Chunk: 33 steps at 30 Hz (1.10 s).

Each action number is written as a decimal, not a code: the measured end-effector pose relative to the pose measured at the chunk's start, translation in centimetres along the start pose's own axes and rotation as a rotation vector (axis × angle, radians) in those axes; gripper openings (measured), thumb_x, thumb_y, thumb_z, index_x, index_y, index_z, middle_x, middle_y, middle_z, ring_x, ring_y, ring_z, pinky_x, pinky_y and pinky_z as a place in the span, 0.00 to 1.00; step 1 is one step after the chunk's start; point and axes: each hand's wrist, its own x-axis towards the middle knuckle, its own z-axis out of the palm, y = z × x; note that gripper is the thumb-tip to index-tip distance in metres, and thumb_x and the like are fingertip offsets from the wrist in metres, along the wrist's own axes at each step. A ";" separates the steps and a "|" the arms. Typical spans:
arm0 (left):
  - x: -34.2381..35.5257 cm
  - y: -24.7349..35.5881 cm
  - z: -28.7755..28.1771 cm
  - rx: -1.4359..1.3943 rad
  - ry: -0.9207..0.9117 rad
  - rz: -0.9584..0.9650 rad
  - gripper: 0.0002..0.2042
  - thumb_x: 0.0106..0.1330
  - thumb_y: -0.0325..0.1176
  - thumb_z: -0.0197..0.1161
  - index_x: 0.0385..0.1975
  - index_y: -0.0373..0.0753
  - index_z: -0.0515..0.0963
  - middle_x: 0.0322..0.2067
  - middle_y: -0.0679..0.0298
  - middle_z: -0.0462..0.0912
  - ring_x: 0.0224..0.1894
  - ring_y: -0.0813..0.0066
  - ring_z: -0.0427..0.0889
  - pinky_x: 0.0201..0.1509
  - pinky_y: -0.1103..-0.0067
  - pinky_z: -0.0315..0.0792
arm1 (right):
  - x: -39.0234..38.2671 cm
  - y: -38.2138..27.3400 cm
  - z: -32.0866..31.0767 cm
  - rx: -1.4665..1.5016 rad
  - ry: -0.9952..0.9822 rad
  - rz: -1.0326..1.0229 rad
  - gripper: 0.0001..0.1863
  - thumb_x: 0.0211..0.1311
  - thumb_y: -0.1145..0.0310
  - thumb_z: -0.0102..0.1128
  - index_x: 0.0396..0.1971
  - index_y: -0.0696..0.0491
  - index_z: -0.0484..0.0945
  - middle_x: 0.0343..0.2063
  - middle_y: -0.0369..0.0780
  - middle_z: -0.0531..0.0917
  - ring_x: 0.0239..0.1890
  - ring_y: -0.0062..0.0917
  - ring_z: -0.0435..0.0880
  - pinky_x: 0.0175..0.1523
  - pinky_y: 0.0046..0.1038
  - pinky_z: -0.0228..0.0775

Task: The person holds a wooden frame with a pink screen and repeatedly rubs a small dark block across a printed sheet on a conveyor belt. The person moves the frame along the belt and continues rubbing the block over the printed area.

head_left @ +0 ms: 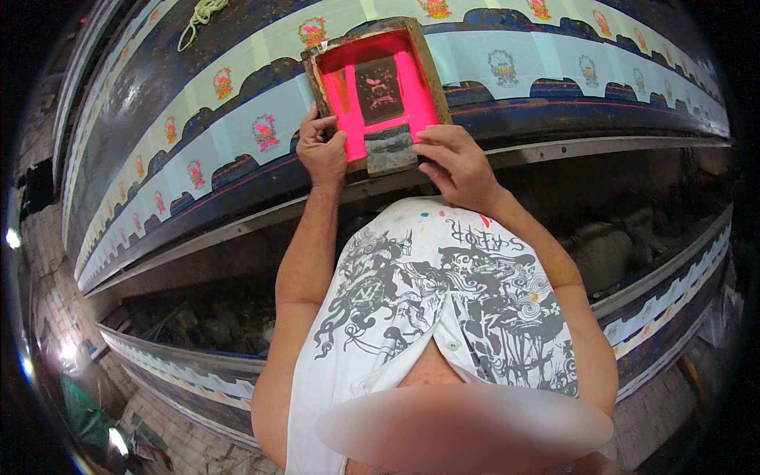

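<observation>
A wooden screen printing frame (435, 83) lies over pale cloth pieces on the long printing table. Bright pink ink (354, 95) coats its inside, around a dark window (380, 89) with a small motif. My left hand (323, 152) grips the frame's near left corner, thumb on the near side and fingers along the left side. At the near right corner, my right hand (461, 162) closes its fingers and thumb on the frame's edge. Between my hands, a grey, ink-stained squeegee block (392, 150) leans on the near side, close to my right fingertips.
Light blue cloth pieces (546, 67) with scalloped edges run along the table, some with pink and yellow prints, others with dark outlines only. A metal rail (586, 148) edges the table. Cord (202, 17) lies at the far left. Another table (182, 372) stands on the near side.
</observation>
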 end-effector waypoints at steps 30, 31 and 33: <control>0.2 2.3 0.3 0.363 0.027 0.180 0.23 0.62 0.25 0.73 0.59 0.38 0.87 0.71 0.40 0.80 0.75 0.44 0.79 0.76 0.58 0.75 | 18.8 7.5 1.8 -0.295 -0.310 -0.041 0.19 0.68 0.81 0.67 0.58 0.55 0.88 0.54 0.48 0.89 0.62 0.49 0.86 0.69 0.45 0.81; 1.1 2.5 0.5 0.420 0.032 0.208 0.24 0.64 0.26 0.73 0.63 0.38 0.85 0.71 0.40 0.79 0.74 0.43 0.78 0.76 0.57 0.74 | 19.1 7.9 2.0 -0.313 -0.293 -0.028 0.20 0.67 0.81 0.67 0.58 0.55 0.88 0.55 0.48 0.89 0.63 0.49 0.86 0.69 0.45 0.81; 3.2 2.7 1.0 0.518 0.028 0.303 0.25 0.67 0.26 0.71 0.66 0.37 0.83 0.71 0.41 0.78 0.74 0.41 0.77 0.78 0.55 0.71 | 19.3 8.3 2.3 -0.346 -0.257 -0.052 0.20 0.67 0.80 0.67 0.58 0.54 0.88 0.55 0.48 0.89 0.63 0.48 0.87 0.70 0.44 0.81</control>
